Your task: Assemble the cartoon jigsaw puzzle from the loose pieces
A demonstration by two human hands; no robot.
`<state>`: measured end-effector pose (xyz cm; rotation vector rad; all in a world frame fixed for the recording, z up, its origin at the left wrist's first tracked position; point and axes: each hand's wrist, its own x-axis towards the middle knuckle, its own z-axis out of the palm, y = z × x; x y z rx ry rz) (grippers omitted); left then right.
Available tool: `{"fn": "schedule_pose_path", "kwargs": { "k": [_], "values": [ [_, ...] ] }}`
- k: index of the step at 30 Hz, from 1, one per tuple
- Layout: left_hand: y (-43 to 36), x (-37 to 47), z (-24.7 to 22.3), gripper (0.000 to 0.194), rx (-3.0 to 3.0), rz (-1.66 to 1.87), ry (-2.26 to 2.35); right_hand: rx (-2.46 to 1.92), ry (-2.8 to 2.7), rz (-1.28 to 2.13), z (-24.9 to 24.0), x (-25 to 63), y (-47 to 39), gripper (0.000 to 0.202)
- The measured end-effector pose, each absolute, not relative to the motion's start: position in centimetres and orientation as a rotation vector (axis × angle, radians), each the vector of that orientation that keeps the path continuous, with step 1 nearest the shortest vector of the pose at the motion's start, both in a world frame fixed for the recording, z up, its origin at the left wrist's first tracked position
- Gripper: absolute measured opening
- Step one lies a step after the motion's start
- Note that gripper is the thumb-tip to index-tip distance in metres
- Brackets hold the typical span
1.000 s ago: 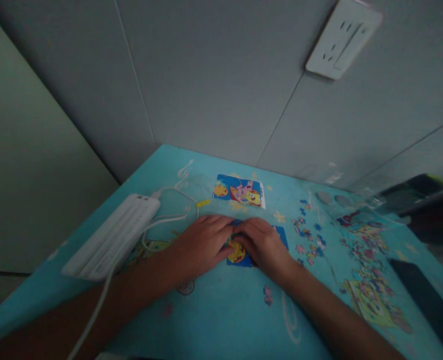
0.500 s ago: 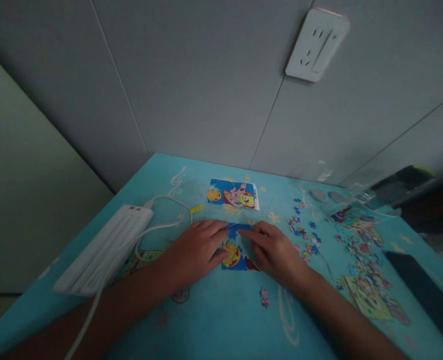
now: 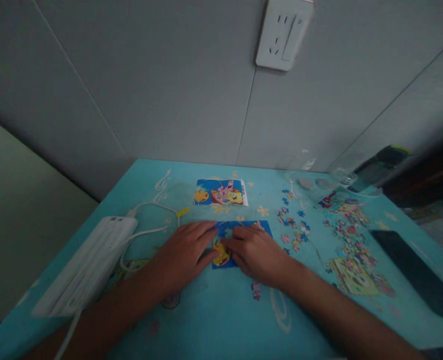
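A partly joined jigsaw puzzle (image 3: 215,264), blue with a yellow burger picture, lies flat on the table in front of me. My left hand (image 3: 185,252) rests along its left edge, thumb and fingers apart. From the right, my right hand (image 3: 257,252) covers much of the puzzle. Its fingers are bent, and the index fingertip meets the burger part; anything between finger and thumb is hidden. A small table-coloured gap shows near the fingertips. Just behind lies a picture card (image 3: 221,192) with a burger and cartoon figures.
Loose puzzle pieces (image 3: 291,222) lie on the right, with a larger heap (image 3: 351,232) beyond. A dark phone-like slab (image 3: 412,267) sits at the right edge. On the left is a white power strip (image 3: 88,262) with a cable. A pink piece (image 3: 256,290) lies nearer me.
My right hand has moved left over the puzzle, its index finger going from the upper blue part to the burger. My left hand stays at the left edge. The view has turned slightly right.
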<state>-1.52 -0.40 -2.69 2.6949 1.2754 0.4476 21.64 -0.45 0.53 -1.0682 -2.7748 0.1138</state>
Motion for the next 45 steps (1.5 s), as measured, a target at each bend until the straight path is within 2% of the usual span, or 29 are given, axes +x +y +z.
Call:
{"fn": "schedule_pose_path", "kwargs": {
  "k": [4, 10, 19, 25, 31, 35, 40, 43, 45],
  "values": [
    [-0.3, -1.7, -2.5, 0.044, 2.7, 0.407, 1.267, -0.948, -2.786, 0.155, 1.2, 24.3, 0.0, 0.023],
    [-0.1, -2.0, -3.0, 0.046, 2.73, 0.396, 1.253, -1.02, -2.619, 0.539, 2.8, 30.0, -0.7, 0.025],
    [-0.1, -2.2, -3.0, 0.05, 2.731, 0.305, 1.287, -0.859, -2.659, 0.949, 2.7, 29.4, -2.5, 0.022],
    [-0.1, -2.4, -3.3, 0.052, 2.722, 0.342, 1.313, -0.869, -2.687, 0.859, 2.0, 28.9, -3.0, 0.028],
    [0.3, -3.3, -6.0, 0.054, 2.79, 0.478, 1.282, -0.808, -2.802, 0.686, 1.5, 28.7, -3.0, 0.027],
    [0.6, -3.6, -7.3, 0.052, 2.749, 0.639, 1.256, -0.776, -2.806, 0.705, 1.2, 28.6, -3.1, 0.029],
    [0.8, -3.6, -7.5, 0.051, 2.756, 0.65, 1.218, -0.8, -2.783, 0.7, 2.1, 28.8, -3.0, 0.027],
    [0.6, -3.5, -7.1, 0.05, 2.767, 0.615, 1.256, -1.084, -2.707, 0.576, 3.5, 30.7, -2.3, 0.022],
    [0.6, -3.5, -6.8, 0.052, 2.761, 0.586, 1.276, -1.478, -2.488, 0.448, 4.1, 32.9, -1.7, 0.021]
  ]
}}
